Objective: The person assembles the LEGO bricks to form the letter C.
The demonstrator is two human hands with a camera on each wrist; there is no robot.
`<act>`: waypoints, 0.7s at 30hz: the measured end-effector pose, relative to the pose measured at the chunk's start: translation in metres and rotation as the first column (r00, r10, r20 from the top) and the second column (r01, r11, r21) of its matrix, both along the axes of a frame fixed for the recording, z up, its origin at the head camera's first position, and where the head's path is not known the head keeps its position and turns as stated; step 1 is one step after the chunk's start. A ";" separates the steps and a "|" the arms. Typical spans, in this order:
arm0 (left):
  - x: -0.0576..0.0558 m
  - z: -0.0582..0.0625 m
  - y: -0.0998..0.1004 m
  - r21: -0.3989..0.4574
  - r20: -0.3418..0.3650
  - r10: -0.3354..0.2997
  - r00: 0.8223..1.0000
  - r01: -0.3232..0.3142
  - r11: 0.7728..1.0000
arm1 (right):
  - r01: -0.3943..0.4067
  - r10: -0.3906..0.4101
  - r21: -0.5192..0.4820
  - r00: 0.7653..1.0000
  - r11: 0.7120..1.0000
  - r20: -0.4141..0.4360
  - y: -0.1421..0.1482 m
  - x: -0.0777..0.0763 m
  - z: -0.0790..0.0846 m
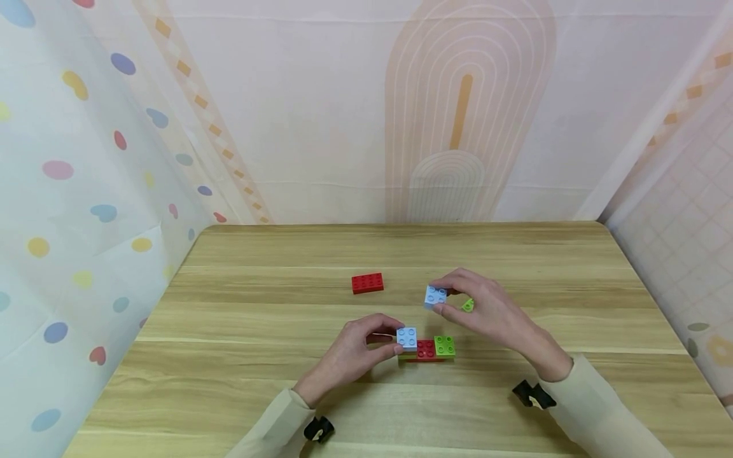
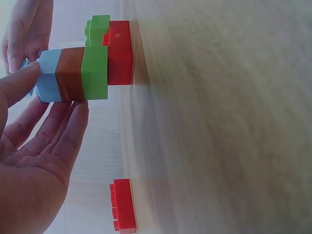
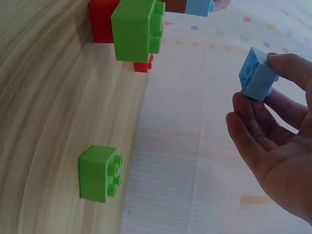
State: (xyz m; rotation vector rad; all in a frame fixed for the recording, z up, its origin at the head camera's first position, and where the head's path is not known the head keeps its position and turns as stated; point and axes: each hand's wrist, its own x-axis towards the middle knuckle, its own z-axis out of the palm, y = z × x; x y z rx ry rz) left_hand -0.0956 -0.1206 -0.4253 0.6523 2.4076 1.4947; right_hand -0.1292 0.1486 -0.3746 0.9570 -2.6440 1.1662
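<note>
My left hand (image 1: 357, 353) grips the left column of a toy brick build, thumb on its top light blue brick (image 1: 406, 338). In the left wrist view a brown brick (image 2: 70, 74) sits under the light blue one, then a green brick (image 2: 95, 73), all on a long red brick (image 2: 120, 53). Another green brick (image 1: 444, 345) is on the red brick's right end. My right hand (image 1: 492, 312) pinches a second light blue brick (image 1: 435, 297) between thumb and fingers, up in the air behind the build. In the right wrist view its hollow underside faces away from the palm.
A loose red brick (image 1: 368, 283) lies on the wooden table (image 1: 258, 305), farther back and left of the build. A loose green brick (image 3: 99, 173) stands on the table, partly hidden by my right hand in the head view. Patterned curtains (image 1: 321, 114) hang behind the table.
</note>
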 end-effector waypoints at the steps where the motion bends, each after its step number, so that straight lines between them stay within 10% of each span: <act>1: 0.000 0.000 0.000 0.001 0.000 0.000 1.000 0.000 1.000 | -0.001 0.001 0.001 1.000 1.000 0.002 0.000 0.001 0.001; 21: 0.000 -0.001 0.000 0.007 -0.008 -0.004 1.000 0.004 1.000 | -0.059 0.058 -0.035 0.998 0.998 -0.030 -0.007 0.007 0.001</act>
